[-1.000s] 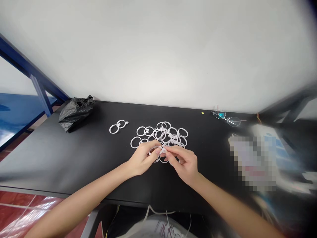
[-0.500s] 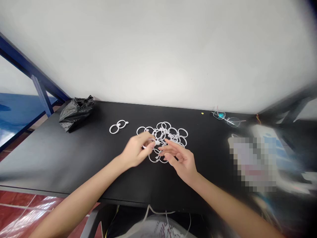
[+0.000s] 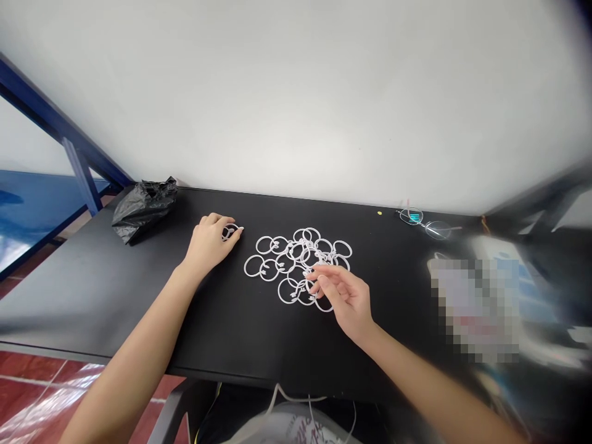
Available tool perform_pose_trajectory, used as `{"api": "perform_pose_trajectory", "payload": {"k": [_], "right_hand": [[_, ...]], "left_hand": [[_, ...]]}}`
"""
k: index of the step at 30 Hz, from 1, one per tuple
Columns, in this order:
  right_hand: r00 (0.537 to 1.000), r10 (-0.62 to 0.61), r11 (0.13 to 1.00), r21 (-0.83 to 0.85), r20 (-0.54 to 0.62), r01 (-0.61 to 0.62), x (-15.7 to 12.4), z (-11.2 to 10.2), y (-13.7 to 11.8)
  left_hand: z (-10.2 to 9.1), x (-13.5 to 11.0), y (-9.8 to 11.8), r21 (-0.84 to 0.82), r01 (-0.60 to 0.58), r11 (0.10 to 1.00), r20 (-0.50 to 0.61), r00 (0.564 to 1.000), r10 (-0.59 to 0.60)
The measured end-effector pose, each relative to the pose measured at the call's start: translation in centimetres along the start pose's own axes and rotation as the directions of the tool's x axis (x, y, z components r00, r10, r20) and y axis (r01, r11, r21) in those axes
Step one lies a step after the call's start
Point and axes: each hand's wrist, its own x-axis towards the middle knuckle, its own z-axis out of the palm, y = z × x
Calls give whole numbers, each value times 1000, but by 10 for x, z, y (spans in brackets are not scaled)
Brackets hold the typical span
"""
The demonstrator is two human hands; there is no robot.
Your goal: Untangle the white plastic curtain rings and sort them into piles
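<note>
A loose pile of white plastic rings (image 3: 300, 259) lies on the black table (image 3: 139, 290). My left hand (image 3: 209, 242) reaches out to the left of the pile. Its fingers curl down onto a small linked group of white rings (image 3: 229, 231), which shows only partly under the fingertips. My right hand (image 3: 345, 295) hovers over the near right edge of the pile. The fingers are loosely apart and the fingertips touch a ring there, with nothing clearly gripped.
A crumpled black plastic bag (image 3: 143, 206) sits at the table's back left corner. A pair of glasses (image 3: 423, 221) lies at the back right by the wall. Blurred items crowd the right end. A blue metal frame (image 3: 78, 166) stands to the left.
My left hand carried a ring from the pile over to the linked group at the left. My right hand let go and its fingers spread over the pile.
</note>
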Motion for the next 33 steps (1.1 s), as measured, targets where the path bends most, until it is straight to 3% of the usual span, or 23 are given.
{"api": "perform_pose_trajectory", "payload": {"k": [4,7,9,16,21,25,29,33], "right_hand": [[1000,3,1000,-8,-5,-3,-1,-2,1],[1000,-2,1000,-13,-18,2,0,-2,1],[1000,-1,1000,-17,-23,1,1,-2,1],[999,-7,1000,-29,-44,6,2,1,0],[998,4,998,-62,-64,-8,3,-1,-1],[999,14,996,-83,-44,-18,5,-2,3],[1000,-13,996,-92,-26,11,6,-1,8],[993,-27,996,-91,-113,17,6,-1,7]], "left_hand": [[-7,-3,18,-172,-170,970,-34,985,167],[-10,-9,35,-341,-326,882,67,927,368],[-7,-14,43,-388,-351,852,135,893,429],[2,-19,49,-499,-253,829,225,886,406],[-4,-30,71,-691,-193,696,162,898,410],[-4,-49,95,-798,-226,558,115,853,510],[2,-59,109,-796,-294,529,71,822,565],[6,-60,111,-816,-290,500,12,857,516]]}}
